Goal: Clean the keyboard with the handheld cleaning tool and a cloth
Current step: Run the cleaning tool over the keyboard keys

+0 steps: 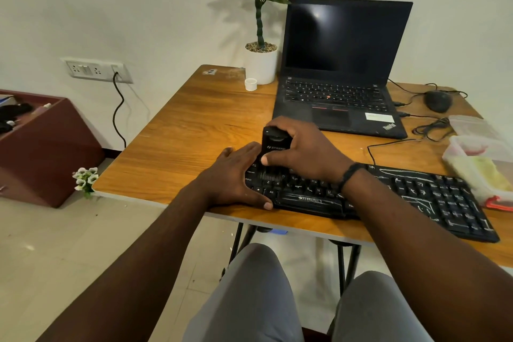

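Head view. A wooden table seen from above by a seated person, both forearms reaching forward over grey-trousered knees. A black keyboard lies along the near edge of the table, running from centre to right, with pale streaks across its right-hand keys. The right hand grips a black handheld cleaning tool, fingers curled over its top and far side and the thumb pressed against its near face; the tool stands upright with its lower end on the keys at the left part of the keyboard. A dark band circles the right wrist. The left hand lies flat at the keyboard's left end, fingers straight and together, fingertips just beside the tool and the thumb resting along the keyboard's front left corner.

Behind the keyboard stands an open black laptop with a dark screen. To its left are a white pot with a green plant and, just in front of the pot, a small white cap. To the laptop's right lie a black mouse and loose black cables. Clear plastic containers sit at the right edge, touching the keyboard's far right corner. A wall socket with a plugged-in cable and a brown box on the floor appear at left.
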